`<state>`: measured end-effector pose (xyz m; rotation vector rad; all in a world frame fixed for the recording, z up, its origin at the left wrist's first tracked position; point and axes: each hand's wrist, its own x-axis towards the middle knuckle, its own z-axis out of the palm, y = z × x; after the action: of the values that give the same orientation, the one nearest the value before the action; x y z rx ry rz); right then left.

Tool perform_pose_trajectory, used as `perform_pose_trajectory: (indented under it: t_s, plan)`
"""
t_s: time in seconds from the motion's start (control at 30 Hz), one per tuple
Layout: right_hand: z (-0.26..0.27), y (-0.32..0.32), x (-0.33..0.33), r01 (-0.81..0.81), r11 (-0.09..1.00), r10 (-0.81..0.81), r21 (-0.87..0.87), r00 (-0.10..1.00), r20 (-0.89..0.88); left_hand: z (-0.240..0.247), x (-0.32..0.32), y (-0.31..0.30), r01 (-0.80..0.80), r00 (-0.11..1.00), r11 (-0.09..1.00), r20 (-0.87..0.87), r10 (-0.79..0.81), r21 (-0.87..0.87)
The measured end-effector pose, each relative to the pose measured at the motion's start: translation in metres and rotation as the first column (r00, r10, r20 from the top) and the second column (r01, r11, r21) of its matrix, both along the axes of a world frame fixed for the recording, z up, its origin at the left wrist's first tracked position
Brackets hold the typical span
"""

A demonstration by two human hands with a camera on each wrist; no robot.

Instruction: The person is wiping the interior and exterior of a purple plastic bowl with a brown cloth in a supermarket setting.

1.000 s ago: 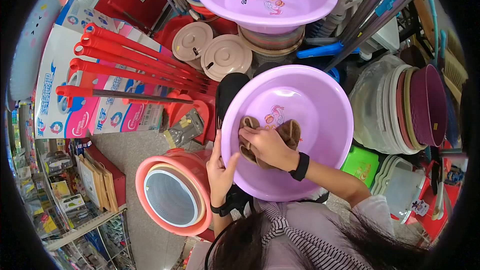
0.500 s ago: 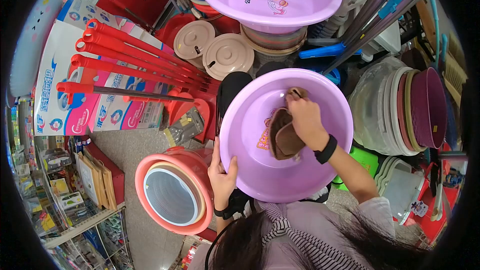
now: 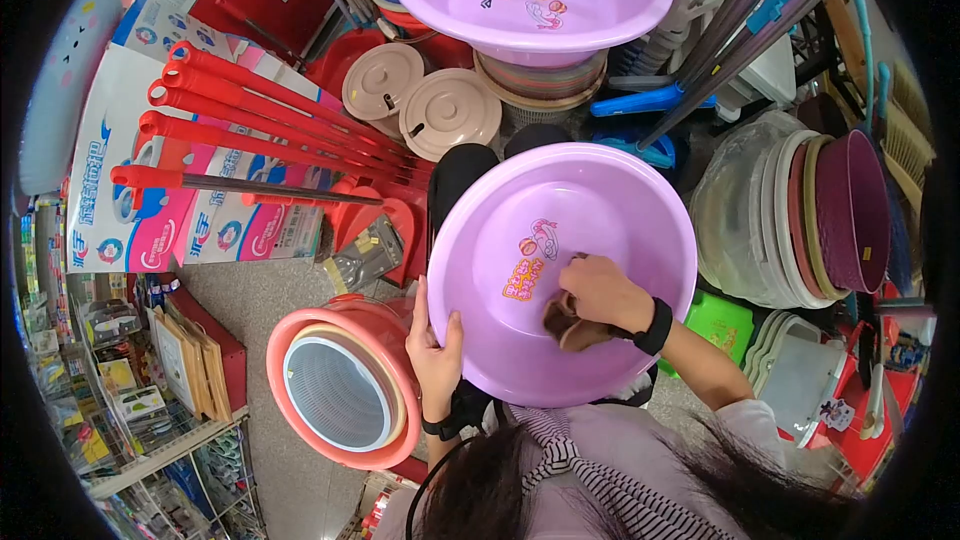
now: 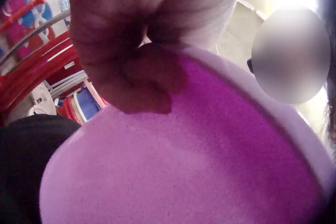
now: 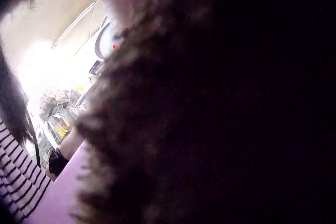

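Observation:
A large light-purple basin (image 3: 470, 275) with a printed cartoon design (image 3: 535, 255) rests on the person's lap in the head view. The left hand (image 3: 433, 360) grips its left rim, thumb on the inner side. From the left wrist, curled fingers show over the rim of the basin (image 4: 136, 166). Inside the basin, the right hand (image 3: 605, 295) clutches a bunched brown cloth (image 3: 572, 332) against the right-hand wall, close to the person. Fuzzy dark cloth (image 5: 115, 134) fills most of the right wrist view and hides the right hand's fingers there.
Another purple basin (image 3: 540, 0) stands on a stack ahead. Red-handled poles (image 3: 280, 120) lean at the left, above nested orange tubs (image 3: 280, 380). Stacked basins (image 3: 770, 210) and a green plastic item (image 3: 715, 330) sit at the right. Shelves (image 3: 120, 380) line the far left.
The right hand has carried the cloth from the basin's left side across its far right part, then back toward the person along the right wall. The left hand stays at the rim.

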<state>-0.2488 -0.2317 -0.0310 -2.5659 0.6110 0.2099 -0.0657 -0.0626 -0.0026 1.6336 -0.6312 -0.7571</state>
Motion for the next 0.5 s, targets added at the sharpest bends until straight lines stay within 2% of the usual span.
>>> perform_pose_trajectory:
  t_s: [0.03,0.07,0.1,0.17,0.2,0.27,0.3,0.37,0.4,0.47,0.5]
  plan:
    - [0.006,-0.002,0.005,0.051,0.976,-0.084,0.212,0.985,0.154,-0.001,0.001,0.000,0.000,1.000,1.000,0.017,0.001,-0.023]
    - [0.012,-0.004,0.011,0.062,0.906,-0.195,0.419,0.939,0.282,0.000,0.001,-0.001,0.000,1.000,1.000,0.021,0.000,-0.026]
    - [0.023,-0.005,0.017,0.060,0.906,-0.194,0.418,0.938,0.286,0.001,0.001,0.000,0.007,1.000,1.000,0.000,-0.007,-0.020]
    - [0.051,-0.006,0.030,0.208,0.821,-0.501,0.532,0.711,0.494,0.001,0.000,0.002,0.007,1.000,1.000,-0.017,-0.007,-0.012]
    - [0.059,-0.007,0.034,0.204,0.821,-0.499,0.534,0.711,0.495,-0.001,0.000,0.003,0.001,1.000,1.000,0.005,-0.001,-0.007]
    - [0.070,-0.010,0.041,0.505,0.750,-0.633,0.427,0.362,0.684,-0.003,-0.001,0.005,-0.006,1.000,1.000,0.029,0.006,-0.004]
    - [0.071,-0.012,0.045,0.505,0.750,-0.633,0.427,0.361,0.685,-0.003,-0.002,0.005,-0.001,1.000,1.000,0.031,0.001,-0.005]
    - [0.074,-0.015,0.052,0.513,0.636,-0.744,0.577,0.207,0.636,-0.001,-0.004,0.004,0.006,0.999,1.000,0.033,-0.006,-0.007]
    - [0.065,-0.013,0.057,0.515,0.636,-0.743,0.576,0.205,0.637,0.002,-0.004,0.003,0.016,1.000,1.000,0.007,-0.016,-0.006]
    - [0.036,-0.008,0.072,0.414,0.750,-0.641,0.515,0.267,0.719,0.004,-0.005,-0.001,0.031,0.999,1.000,-0.020,-0.031,-0.008]
    - [0.035,0.001,0.079,0.365,0.753,-0.655,0.547,0.349,0.670,0.004,-0.003,-0.003,0.036,0.998,0.999,-0.046,-0.037,-0.014]
